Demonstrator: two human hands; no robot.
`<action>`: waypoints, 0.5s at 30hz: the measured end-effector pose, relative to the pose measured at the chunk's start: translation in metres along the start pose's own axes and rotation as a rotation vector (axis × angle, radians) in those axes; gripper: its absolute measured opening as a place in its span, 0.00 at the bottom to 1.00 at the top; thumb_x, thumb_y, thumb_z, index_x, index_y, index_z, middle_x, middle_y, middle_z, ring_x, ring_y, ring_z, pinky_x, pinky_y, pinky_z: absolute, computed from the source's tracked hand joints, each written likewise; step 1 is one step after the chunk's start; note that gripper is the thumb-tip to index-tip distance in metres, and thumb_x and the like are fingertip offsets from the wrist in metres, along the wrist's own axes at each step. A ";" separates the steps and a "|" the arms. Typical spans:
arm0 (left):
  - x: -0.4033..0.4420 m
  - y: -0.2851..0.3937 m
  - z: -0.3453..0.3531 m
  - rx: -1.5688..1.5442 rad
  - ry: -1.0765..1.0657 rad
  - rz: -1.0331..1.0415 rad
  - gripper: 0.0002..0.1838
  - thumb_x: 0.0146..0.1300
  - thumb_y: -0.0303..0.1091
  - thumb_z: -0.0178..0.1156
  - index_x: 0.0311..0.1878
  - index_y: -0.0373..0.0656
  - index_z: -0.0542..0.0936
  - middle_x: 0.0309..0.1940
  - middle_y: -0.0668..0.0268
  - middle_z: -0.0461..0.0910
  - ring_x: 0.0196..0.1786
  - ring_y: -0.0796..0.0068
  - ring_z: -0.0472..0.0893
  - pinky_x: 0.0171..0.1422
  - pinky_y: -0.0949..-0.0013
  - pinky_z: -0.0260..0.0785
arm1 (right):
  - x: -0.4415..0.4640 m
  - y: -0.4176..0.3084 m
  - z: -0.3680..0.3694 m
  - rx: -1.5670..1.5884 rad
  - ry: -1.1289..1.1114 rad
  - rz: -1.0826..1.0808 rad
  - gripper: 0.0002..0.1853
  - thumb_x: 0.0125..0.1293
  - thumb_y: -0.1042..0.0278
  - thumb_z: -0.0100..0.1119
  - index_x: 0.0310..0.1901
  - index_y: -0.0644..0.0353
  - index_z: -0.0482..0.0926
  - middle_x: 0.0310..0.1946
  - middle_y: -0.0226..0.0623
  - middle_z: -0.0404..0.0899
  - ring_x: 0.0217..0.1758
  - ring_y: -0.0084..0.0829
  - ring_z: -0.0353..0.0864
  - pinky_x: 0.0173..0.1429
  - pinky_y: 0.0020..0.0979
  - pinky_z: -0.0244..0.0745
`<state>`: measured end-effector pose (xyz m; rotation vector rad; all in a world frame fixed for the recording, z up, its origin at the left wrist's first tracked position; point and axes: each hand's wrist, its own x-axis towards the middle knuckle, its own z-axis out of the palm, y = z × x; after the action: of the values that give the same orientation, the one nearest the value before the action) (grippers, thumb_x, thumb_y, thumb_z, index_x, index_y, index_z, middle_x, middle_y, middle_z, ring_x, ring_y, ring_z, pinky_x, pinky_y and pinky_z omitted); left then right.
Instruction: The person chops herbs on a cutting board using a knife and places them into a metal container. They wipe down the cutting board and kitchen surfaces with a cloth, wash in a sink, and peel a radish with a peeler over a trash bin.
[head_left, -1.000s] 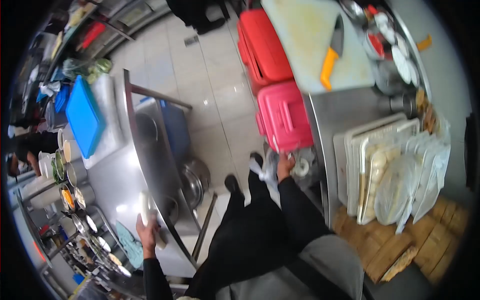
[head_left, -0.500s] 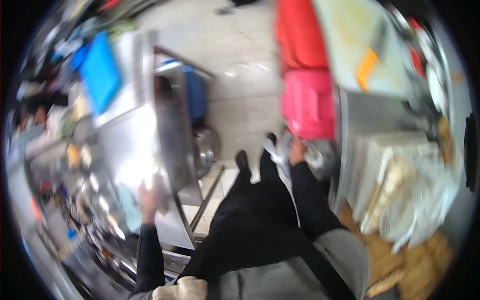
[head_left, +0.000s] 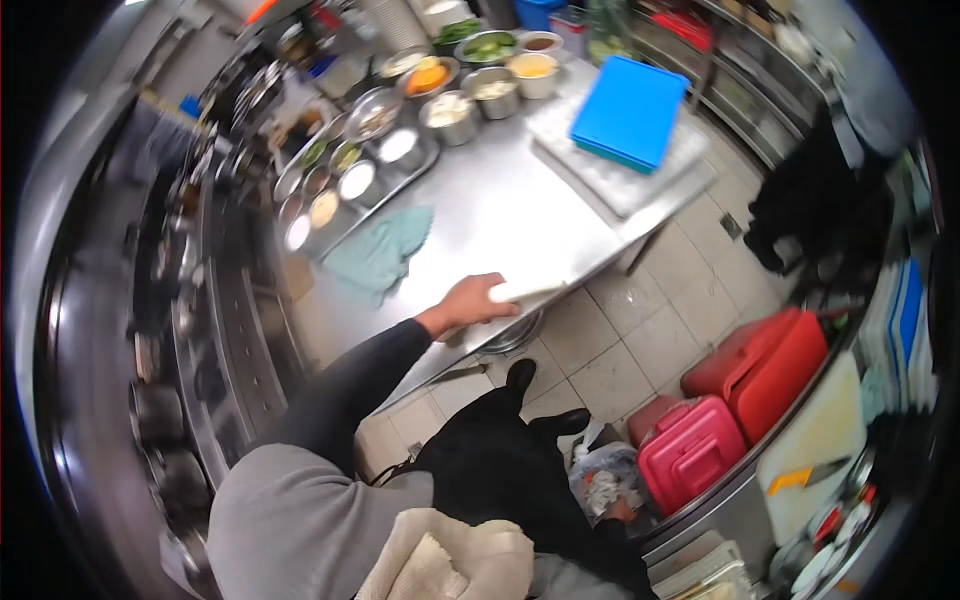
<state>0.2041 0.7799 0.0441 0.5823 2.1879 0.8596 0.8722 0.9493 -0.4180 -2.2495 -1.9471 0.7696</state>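
Note:
Over the near edge of the steel table (head_left: 500,215), my left hand (head_left: 468,305) is closed around a pale, elongated object (head_left: 525,291). The object sticks out to the right between thumb and fingers; its kind is not clear. A green cloth (head_left: 380,252) lies on the table just beyond that hand. Low on the right, my right hand (head_left: 621,510) is at the rim of a bin lined with a clear plastic bag (head_left: 598,472), beside a pink lidded container (head_left: 692,455). Its fingers are mostly hidden. White scraps show inside the bag.
Several metal bowls of cut food, one a bowl of white pieces (head_left: 447,112), line the table's far side. A blue lid (head_left: 630,108) rests on a white tray. At right are a red container (head_left: 780,375) and a knife with an orange handle (head_left: 795,480) on a cutting board.
My view has swung left toward the steel table and its bowls. The bin and pink container now sit lower in view. My left hand now shows clearly with the pale object.

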 end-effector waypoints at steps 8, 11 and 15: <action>-0.085 -0.114 -0.124 -0.015 0.809 -0.268 0.35 0.55 0.47 0.74 0.65 0.43 0.78 0.52 0.47 0.85 0.53 0.52 0.85 0.58 0.57 0.76 | -0.043 -0.266 -0.152 0.226 -0.495 -0.185 0.23 0.74 0.60 0.52 0.59 0.72 0.74 0.44 0.51 0.83 0.48 0.50 0.82 0.56 0.47 0.74; -0.061 -0.203 -0.154 0.059 0.691 -0.227 0.39 0.54 0.47 0.74 0.70 0.50 0.75 0.52 0.49 0.85 0.54 0.48 0.84 0.61 0.55 0.76 | -0.089 -0.415 -0.197 0.306 -0.312 -0.503 0.22 0.79 0.59 0.48 0.61 0.72 0.72 0.43 0.46 0.81 0.50 0.48 0.80 0.61 0.43 0.72; -0.016 -0.195 -0.154 -0.013 0.501 -0.052 0.45 0.48 0.51 0.77 0.72 0.51 0.73 0.58 0.50 0.82 0.60 0.50 0.82 0.65 0.55 0.73 | -0.049 -0.566 -0.162 0.331 -0.329 -1.146 0.23 0.78 0.66 0.52 0.69 0.67 0.66 0.37 0.38 0.75 0.36 0.32 0.79 0.42 0.32 0.76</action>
<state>0.0712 0.5755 -0.0078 0.3213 2.6264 1.0795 0.4207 1.0573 -0.0536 -0.5996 -2.4753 1.1215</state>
